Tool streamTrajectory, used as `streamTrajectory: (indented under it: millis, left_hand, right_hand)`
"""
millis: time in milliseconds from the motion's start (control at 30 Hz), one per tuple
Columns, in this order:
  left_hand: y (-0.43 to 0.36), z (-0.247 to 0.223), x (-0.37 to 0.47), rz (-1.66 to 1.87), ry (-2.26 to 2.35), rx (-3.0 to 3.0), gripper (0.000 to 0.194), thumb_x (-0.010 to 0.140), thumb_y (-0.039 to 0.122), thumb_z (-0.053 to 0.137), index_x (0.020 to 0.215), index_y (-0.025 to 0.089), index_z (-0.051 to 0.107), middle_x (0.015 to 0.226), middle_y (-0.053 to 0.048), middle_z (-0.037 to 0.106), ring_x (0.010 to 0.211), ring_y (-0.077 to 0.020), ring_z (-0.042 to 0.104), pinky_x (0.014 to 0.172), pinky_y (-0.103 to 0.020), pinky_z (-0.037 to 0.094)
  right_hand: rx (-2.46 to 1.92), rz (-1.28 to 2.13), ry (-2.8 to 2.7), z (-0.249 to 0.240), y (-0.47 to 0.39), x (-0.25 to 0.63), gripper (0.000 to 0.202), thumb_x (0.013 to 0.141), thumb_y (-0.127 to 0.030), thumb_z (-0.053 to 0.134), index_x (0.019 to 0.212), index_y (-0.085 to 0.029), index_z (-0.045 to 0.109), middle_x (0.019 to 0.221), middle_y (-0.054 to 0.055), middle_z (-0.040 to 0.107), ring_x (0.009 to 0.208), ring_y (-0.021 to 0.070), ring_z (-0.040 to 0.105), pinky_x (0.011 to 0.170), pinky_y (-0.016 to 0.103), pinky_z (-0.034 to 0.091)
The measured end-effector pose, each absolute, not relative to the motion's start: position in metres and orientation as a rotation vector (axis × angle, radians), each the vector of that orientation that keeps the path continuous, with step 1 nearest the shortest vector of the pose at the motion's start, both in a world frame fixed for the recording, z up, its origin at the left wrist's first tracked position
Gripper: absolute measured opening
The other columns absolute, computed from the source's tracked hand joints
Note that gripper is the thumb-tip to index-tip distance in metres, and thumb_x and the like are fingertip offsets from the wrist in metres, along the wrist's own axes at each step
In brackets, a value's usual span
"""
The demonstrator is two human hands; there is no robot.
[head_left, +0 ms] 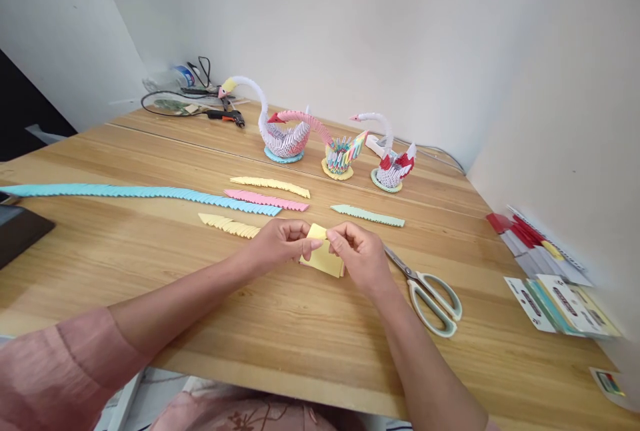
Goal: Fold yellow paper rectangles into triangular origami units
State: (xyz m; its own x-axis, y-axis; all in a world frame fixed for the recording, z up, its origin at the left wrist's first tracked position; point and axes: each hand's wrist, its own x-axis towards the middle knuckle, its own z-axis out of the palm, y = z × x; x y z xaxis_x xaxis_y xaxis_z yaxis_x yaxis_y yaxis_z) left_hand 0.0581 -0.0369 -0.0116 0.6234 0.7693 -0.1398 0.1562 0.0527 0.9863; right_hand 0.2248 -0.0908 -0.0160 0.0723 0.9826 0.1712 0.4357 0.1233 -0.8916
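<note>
A small piece of yellow paper is pinched between both hands at the middle of the table, above a stack of yellow paper. My left hand grips its left side with thumb and fingers. On the right side, my right hand pinches the same piece, thumb on top. Just beyond my left hand lies a pale yellow strip of folded pieces. Scissors with pale handles rest to the right of my right hand, their blades partly hidden behind it.
Three folded-paper swans stand at the back. A long blue strip and pink, yellow and green strips lie before them. Paper packs are at right, a glue gun back left.
</note>
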Motion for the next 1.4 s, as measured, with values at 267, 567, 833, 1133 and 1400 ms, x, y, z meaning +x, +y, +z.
streamTrajectory:
  millis: [267, 567, 833, 1133, 1400]
  left_hand:
    - [-0.038, -0.021, 0.059, 0.596, 0.845, 1.636, 0.033, 0.074, 0.034, 0.060, 0.050, 0.015, 0.047, 0.044, 0.006, 0.041, 0.043, -0.0049, 0.031, 0.043, -0.018, 0.023]
    - [-0.042, -0.025, 0.060, 0.562, 0.803, 1.732, 0.036, 0.076, 0.038, 0.056, 0.051, 0.014, 0.048, 0.044, 0.006, 0.038, 0.043, -0.0053, 0.027, 0.043, -0.020, 0.019]
    - [-0.046, -0.026, 0.064, 0.522, 0.770, 1.676, 0.032, 0.074, 0.032, 0.056, 0.050, 0.015, 0.044, 0.045, 0.006, 0.039, 0.043, -0.0053, 0.031, 0.043, -0.019, 0.022]
    - [-0.037, -0.023, 0.062, 0.581, 0.848, 1.517, 0.035, 0.074, 0.039, 0.060, 0.052, 0.015, 0.048, 0.048, 0.002, 0.051, 0.045, -0.0064, 0.038, 0.047, -0.019, 0.029]
    - [-0.035, -0.024, 0.062, 0.605, 0.868, 1.439, 0.035, 0.074, 0.041, 0.060, 0.054, 0.014, 0.050, 0.049, 0.003, 0.051, 0.045, -0.0063, 0.040, 0.046, -0.019, 0.032]
  right_hand:
    - [-1.376, 0.823, -1.545, -0.019, -0.091, 0.221, 0.017, 0.082, -0.035, 0.056, 0.083, -0.019, 0.062, 0.074, 0.000, 0.064, 0.068, 0.0135, 0.056, 0.061, 0.023, 0.041]
    - [-1.417, 0.708, -1.632, -0.019, -0.092, 0.217, 0.016, 0.082, -0.028, 0.054, 0.070, -0.019, 0.058, 0.066, -0.002, 0.059, 0.061, 0.0121, 0.051, 0.059, 0.023, 0.038]
    - [-1.390, 0.713, -1.665, -0.020, -0.093, 0.215, 0.018, 0.082, -0.029, 0.057, 0.066, -0.019, 0.055, 0.065, -0.002, 0.057, 0.063, 0.0125, 0.051, 0.061, 0.023, 0.038]
    - [-1.327, 0.976, -1.289, -0.024, -0.088, 0.227, 0.034, 0.089, -0.047, 0.044, 0.098, -0.020, 0.063, 0.080, 0.002, 0.061, 0.077, 0.0157, 0.056, 0.073, 0.027, 0.044]
    - [-1.340, 1.077, -1.227, -0.027, -0.087, 0.224, 0.033, 0.084, -0.047, 0.051, 0.074, -0.018, 0.062, 0.069, 0.002, 0.061, 0.065, 0.0141, 0.054, 0.066, 0.027, 0.044]
